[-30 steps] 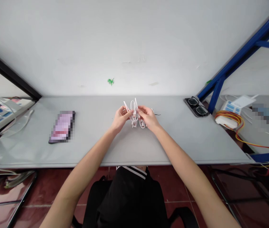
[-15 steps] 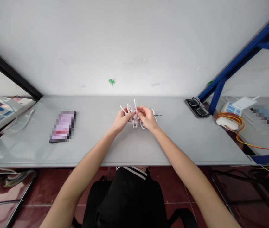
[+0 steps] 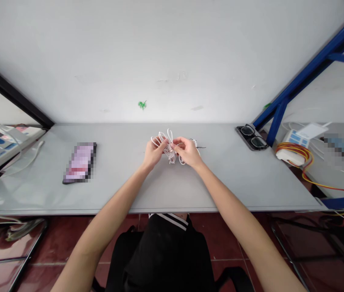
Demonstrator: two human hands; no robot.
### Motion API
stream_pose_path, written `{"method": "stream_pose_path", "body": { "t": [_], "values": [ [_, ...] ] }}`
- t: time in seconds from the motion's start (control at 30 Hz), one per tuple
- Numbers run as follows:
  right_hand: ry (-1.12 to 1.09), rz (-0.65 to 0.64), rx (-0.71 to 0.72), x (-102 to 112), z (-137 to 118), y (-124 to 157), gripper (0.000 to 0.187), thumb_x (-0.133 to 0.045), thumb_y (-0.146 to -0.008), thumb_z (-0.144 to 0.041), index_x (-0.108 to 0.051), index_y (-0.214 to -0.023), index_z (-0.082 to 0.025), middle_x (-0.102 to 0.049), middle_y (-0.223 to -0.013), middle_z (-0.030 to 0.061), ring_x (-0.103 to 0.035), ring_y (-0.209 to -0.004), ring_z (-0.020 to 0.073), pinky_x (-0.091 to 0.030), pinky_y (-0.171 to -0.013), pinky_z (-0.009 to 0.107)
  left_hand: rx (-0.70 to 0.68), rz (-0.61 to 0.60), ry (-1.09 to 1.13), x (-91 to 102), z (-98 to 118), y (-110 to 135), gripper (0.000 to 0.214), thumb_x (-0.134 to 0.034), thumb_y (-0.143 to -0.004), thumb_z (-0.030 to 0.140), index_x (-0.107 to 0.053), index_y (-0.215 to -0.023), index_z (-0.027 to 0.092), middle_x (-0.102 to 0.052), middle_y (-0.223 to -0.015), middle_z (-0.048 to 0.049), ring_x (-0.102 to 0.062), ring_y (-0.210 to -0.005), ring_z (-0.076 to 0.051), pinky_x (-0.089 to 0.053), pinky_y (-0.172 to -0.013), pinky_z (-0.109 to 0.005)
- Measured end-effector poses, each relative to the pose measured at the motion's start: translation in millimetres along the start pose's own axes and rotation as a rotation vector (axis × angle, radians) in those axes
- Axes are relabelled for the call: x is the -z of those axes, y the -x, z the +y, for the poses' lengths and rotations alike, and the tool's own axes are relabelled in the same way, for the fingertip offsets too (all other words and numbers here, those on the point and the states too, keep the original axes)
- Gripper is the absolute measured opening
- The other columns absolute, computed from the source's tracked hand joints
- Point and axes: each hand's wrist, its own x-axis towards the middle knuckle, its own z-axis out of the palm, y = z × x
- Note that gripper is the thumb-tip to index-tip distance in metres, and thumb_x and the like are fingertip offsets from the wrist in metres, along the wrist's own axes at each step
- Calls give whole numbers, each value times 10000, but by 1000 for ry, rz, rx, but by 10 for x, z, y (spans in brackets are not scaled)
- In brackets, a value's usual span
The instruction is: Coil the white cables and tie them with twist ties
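Observation:
A thin white cable [image 3: 168,146] is bunched in loops between both of my hands, just above the middle of a grey table [image 3: 123,186]. My left hand [image 3: 152,153] pinches the loops from the left, fingers closed on the cable. My right hand [image 3: 188,151] pinches the same bundle from the right, thumb and fingers closed. The cable's loops stick up above my fingers and more hangs below them.
A phone [image 3: 80,162] lies face up on the table at the left. A black tray with glasses [image 3: 252,137] sits at the back right by a blue frame [image 3: 308,69]. Power strips and coloured wires [image 3: 295,152] lie beyond both table ends. A wall stands behind.
The loops have spread wider and lower toward the left as my fingers worked the bundle; my hands stayed in nearly the same spot.

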Motion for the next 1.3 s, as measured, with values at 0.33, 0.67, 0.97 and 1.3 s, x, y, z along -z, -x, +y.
{"method": "stream_pose_path", "body": {
  "t": [0.33,0.67,0.97,1.3],
  "values": [
    [-195,-57,-85,11,-38,-20,371,-766,-687,-493,-635,-856,-189,-653,-747,21,-570,-602,128,-439,-516,257,80,-103,59,31,37,-2,413,-740,-716,524,-646,-861,149,-654,-772,-43,-633,-700,-157,-563,-663,-318],
    [-331,-85,-183,49,-42,-31,418,-768,-663,-511,-710,-919,-186,-712,-786,39,-598,-614,139,-465,-548,270,146,-136,196,47,49,-36,305,-628,-785,476,-606,-846,178,-663,-846,-49,-652,-763,-175,-574,-657,-329],
    [-156,-55,-55,55,-7,-39,350,-625,-812,-479,-718,-975,-183,-634,-681,1,-522,-543,109,-448,-544,267,33,52,-35,56,72,-16,381,-710,-749,516,-547,-781,172,-618,-755,-8,-614,-628,-105,-515,-533,-219],
    [-460,53,-210,110,-30,-76,261,-714,-707,-385,-695,-868,-181,-668,-769,28,-514,-574,94,-413,-523,245,77,-44,240,68,117,-43,314,-680,-793,475,-589,-852,180,-691,-842,-32,-690,-772,-147,-559,-743,-293]
  ]
}}
